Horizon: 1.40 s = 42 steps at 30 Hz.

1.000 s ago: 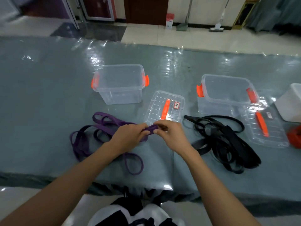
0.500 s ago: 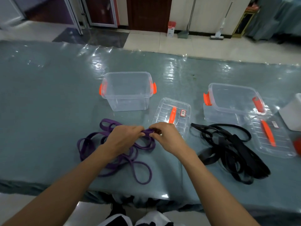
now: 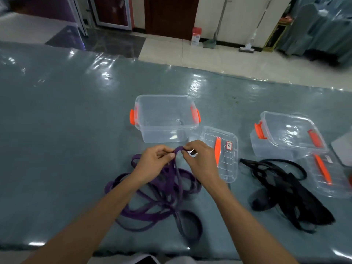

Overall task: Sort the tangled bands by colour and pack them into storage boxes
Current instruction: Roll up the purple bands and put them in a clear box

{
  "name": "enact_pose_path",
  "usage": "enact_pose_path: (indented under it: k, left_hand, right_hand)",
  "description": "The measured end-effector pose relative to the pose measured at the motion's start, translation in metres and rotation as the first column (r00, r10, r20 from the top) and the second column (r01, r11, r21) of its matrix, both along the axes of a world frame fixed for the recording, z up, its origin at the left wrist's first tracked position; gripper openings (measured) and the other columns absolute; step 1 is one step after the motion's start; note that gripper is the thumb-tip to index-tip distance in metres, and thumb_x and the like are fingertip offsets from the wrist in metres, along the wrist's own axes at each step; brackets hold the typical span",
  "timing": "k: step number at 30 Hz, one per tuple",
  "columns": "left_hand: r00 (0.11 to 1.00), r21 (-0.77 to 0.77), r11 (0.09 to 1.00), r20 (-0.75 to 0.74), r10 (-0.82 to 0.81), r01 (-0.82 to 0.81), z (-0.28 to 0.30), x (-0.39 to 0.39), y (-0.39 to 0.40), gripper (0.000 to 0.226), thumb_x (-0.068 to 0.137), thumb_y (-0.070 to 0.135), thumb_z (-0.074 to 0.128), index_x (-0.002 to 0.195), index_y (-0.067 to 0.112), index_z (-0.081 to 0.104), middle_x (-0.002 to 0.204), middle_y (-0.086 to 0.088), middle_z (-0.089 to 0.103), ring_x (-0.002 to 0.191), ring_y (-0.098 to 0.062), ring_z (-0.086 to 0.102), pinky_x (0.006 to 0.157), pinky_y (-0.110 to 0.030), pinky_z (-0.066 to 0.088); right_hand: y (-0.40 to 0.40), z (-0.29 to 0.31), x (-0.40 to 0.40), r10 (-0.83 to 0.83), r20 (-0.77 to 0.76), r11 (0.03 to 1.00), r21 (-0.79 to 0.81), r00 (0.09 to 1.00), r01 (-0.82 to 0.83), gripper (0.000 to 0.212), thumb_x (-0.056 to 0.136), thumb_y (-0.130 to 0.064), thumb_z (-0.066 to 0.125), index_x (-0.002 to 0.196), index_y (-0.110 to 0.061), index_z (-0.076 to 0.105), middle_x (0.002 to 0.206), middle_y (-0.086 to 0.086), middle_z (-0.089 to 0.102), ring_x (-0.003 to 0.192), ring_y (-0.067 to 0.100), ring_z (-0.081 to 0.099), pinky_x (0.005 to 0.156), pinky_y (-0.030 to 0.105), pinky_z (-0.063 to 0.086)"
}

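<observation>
Pinched between left hand [image 3: 154,161] and right hand [image 3: 200,159] above the table [image 3: 57,140]: limp, light, probably grippy purple bands [image 3: 162,197], best gathered loop by loop for the clear box [image 3: 165,117] behind.

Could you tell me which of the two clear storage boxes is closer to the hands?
The left box, just beyond both hands, which pinch the purple bands. The other box sits far right, behind the black bands.
</observation>
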<state>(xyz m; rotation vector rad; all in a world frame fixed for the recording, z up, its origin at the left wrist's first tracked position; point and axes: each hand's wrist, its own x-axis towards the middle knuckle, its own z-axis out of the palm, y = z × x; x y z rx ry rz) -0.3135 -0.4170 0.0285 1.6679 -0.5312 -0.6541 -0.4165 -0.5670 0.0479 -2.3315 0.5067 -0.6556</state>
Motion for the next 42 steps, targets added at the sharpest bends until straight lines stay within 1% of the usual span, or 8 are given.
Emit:
enact_pose_path:
  k: [5,8,14,17,25,33,38,42]
  left_hand:
    - [0.991,-0.072,0.996,-0.124,0.044,-0.053,-0.005,0.016,-0.005,0.020,0.078,0.006,0.085,0.087,0.020,0.073,0.092,-0.003,0.078,0.089,-0.021,0.075,0.086,-0.030,0.057]
    - [0.997,-0.055,0.998,-0.070,0.030,-0.034,-0.008,0.022,-0.007,0.021,0.077,0.009,0.086,0.088,0.022,0.074,0.093,0.001,0.078,0.090,-0.017,0.075,0.087,-0.031,0.058]
    - [0.996,-0.092,0.992,-0.034,0.088,-0.090,-0.010,0.020,-0.019,0.027,0.075,0.009,0.088,0.095,0.023,0.076,0.095,0.003,0.079,0.093,-0.014,0.075,0.090,-0.034,0.059]
    - [0.994,-0.105,0.988,-0.020,0.108,-0.109,-0.008,0.015,-0.025,0.027,0.075,0.010,0.087,0.095,0.024,0.076,0.095,0.004,0.079,0.094,-0.014,0.075,0.089,-0.033,0.059]
    - [0.994,-0.105,0.989,-0.004,0.109,-0.108,0.000,0.016,-0.032,0.033,0.075,0.002,0.086,0.096,0.025,0.075,0.094,0.012,0.078,0.095,-0.008,0.074,0.091,-0.022,0.056]
    - [0.990,-0.073,0.988,0.018,0.137,-0.135,-0.001,0.029,-0.031,0.039,0.071,-0.007,0.085,0.085,0.028,0.074,0.087,0.019,0.077,0.088,-0.005,0.074,0.088,-0.020,0.057]
    - [0.996,-0.014,0.998,0.062,0.063,-0.062,-0.007,0.033,-0.026,0.039,0.074,-0.005,0.084,0.086,0.030,0.076,0.090,0.013,0.078,0.090,-0.011,0.075,0.090,-0.025,0.058]
    - [0.998,0.044,0.999,0.056,-0.026,0.023,-0.005,0.033,-0.026,0.032,0.075,0.002,0.086,0.092,0.027,0.079,0.094,0.004,0.079,0.090,-0.014,0.076,0.086,-0.026,0.059]
  right_hand:
    - [0.010,-0.006,0.013,-0.099,0.085,0.995,0.036,0.991,0.096,0.010,0.078,-0.006,0.081,0.082,-0.008,0.072,0.081,0.000,0.065,0.077,0.012,0.060,0.069,0.025,0.050]
    - [0.018,-0.004,0.016,-0.201,0.025,0.968,0.161,0.979,0.194,0.010,0.076,-0.012,0.083,0.080,-0.013,0.074,0.077,-0.003,0.067,0.074,0.008,0.061,0.068,0.019,0.049]
    - [0.021,0.009,0.022,-0.323,-0.120,0.683,0.657,0.939,0.319,0.006,0.075,-0.016,0.084,0.076,-0.013,0.078,0.073,0.002,0.074,0.072,0.013,0.069,0.071,0.025,0.053]
    - [0.016,0.012,0.021,-0.304,-0.140,0.515,0.808,0.942,0.286,0.011,0.077,-0.013,0.082,0.084,-0.006,0.078,0.082,0.011,0.076,0.073,0.012,0.070,0.060,0.015,0.049]
    - [-0.012,0.008,0.017,-0.088,-0.201,0.392,0.893,0.976,0.220,0.016,0.083,-0.015,0.076,0.094,-0.003,0.077,0.089,0.016,0.077,0.087,0.023,0.074,0.067,0.027,0.037]
    - [-0.019,0.009,0.025,0.053,-0.178,0.471,0.872,0.983,0.132,0.010,0.087,-0.011,0.073,0.094,-0.005,0.077,0.088,0.013,0.078,0.089,0.024,0.075,0.067,0.025,0.042]
    - [-0.032,0.008,0.024,0.131,-0.225,0.750,0.660,0.965,0.052,0.026,0.083,-0.017,0.080,0.108,-0.012,0.073,0.085,0.003,0.076,0.076,0.016,0.071,0.066,0.026,0.055]
    - [-0.037,0.005,0.023,0.201,-0.228,0.827,0.561,0.953,-0.040,0.015,0.087,-0.006,0.074,0.098,-0.015,0.079,0.080,0.005,0.076,0.072,0.018,0.071,0.067,0.030,0.060]
